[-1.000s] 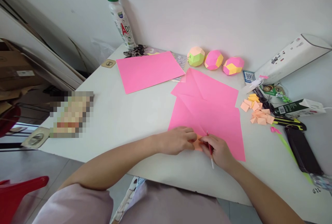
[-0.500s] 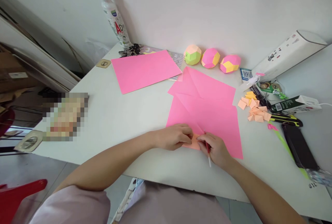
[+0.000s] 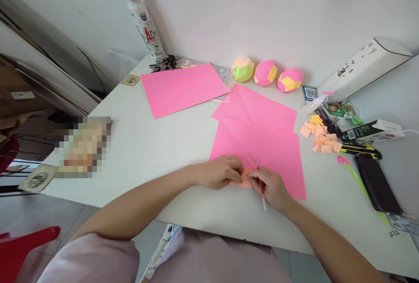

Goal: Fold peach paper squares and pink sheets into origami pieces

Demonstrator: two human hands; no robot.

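Observation:
A small piece of peach-orange paper (image 3: pixel 245 180) lies on the lower edge of a pink paper sheet (image 3: pixel 271 154), between my two hands. My left hand (image 3: pixel 221 172) is closed at its left side, fingers curled down onto it. From the right, my right hand (image 3: pixel 272 188) pinches the same piece with thumb and fingertips. A slim red pen refill (image 3: pixel 262 193) with a clear end is also tucked in my right hand, its tip pointing away from me. The fingertips hide part of the orange paper.
Another pink sheet (image 3: pixel 183 88) lies further left. Three paper balls (image 3: pixel 266 73) line the wall. On the right are folded orange pieces (image 3: pixel 324 141), a cutter knife (image 3: pixel 363 151), a carton (image 3: pixel 373 131) and a black case (image 3: pixel 378 184). A white bottle (image 3: pixel 145 27) stands at the back left.

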